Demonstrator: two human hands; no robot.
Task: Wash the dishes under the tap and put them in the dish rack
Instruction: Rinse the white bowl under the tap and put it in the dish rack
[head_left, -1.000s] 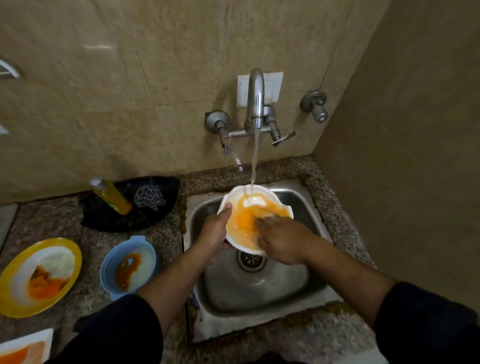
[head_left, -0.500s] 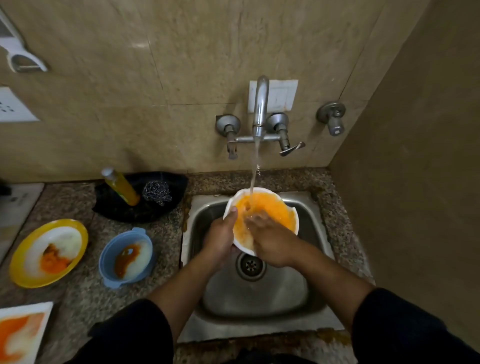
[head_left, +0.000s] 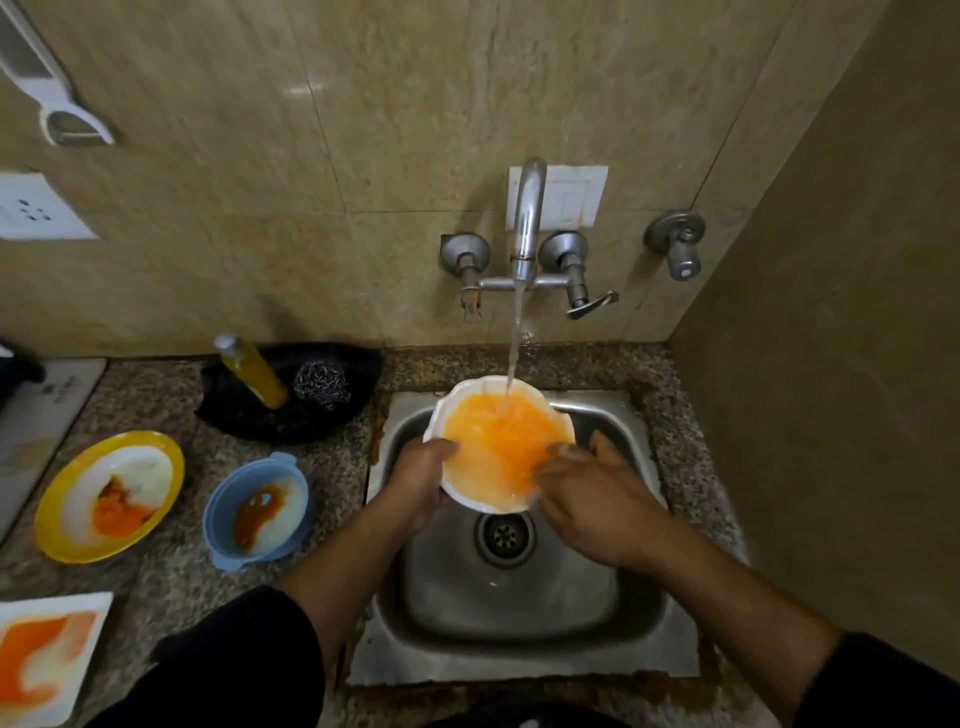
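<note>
The task is standing at an early stage. One white bowl (head_left: 498, 441) is being washed over the sink (head_left: 519, 597), directly under the tap (head_left: 527, 218). The water stream is landing on the far inner wall of the bowl. The inside is still carrying an orange film, so the rinse is judged incomplete.

Three soiled dishes are waiting on the counter (head_left: 171, 582), left of the sink:
- a yellow plate (head_left: 166, 457) with orange residue;
- a blue bowl (head_left: 218, 519) with brown sauce, just beside the plate;
- a square plate (head_left: 98, 603) with an orange smear, at the lower left edge.

No dish rack is showing in this view, and no clean dish is showing either. All racking is therefore judged to be outstanding.

The left hand (head_left: 421, 478) is gripping the bowl at its left rim. The thumb is lying over the rim onto the inner face. The other fingers are hidden beneath the bowl, so their spread cannot be told. The forearm is reaching up from the lower left.

The right hand (head_left: 592, 499) is lying palm down across the bowl's right rim. Its fingers (head_left: 550, 462) are pressed together and are bearing on the inner surface, as in rubbing. The fingertips are blurred. The right forearm is entering from the lower right.

A soap bottle (head_left: 254, 376) and a scrubber (head_left: 319, 384) are resting in a black tray (head_left: 244, 415) behind the counter, apart from both hands.
</note>
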